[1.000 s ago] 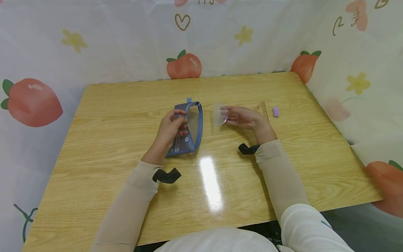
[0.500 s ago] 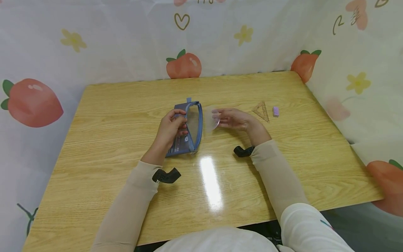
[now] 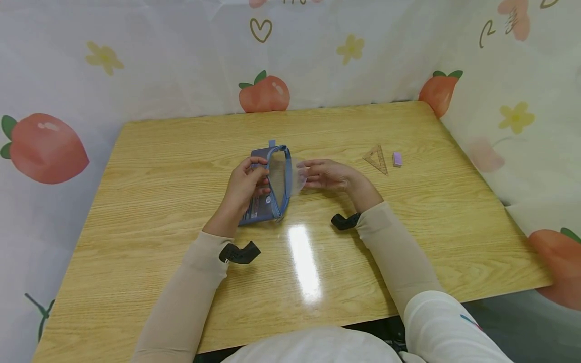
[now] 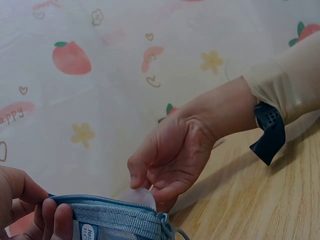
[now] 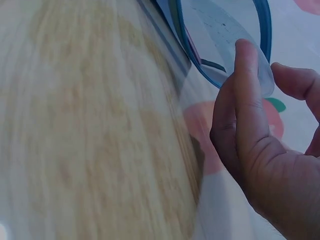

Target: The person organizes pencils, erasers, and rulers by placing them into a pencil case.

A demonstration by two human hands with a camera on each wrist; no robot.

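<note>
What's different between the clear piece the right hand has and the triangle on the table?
The right hand pinches the clear piece near the pouch, while the triangle lies on the table, untouched.
The clear piece has a rounded edge; the triangle has straight sides and pointy corners.
The clear piece looks whitish; the triangle looks brownish.
Both look thin.

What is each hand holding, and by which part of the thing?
The left hand grips the blue pouch by the rim of its opening; the right hand pinches the clear rounded sheet by its curved edge.
</note>
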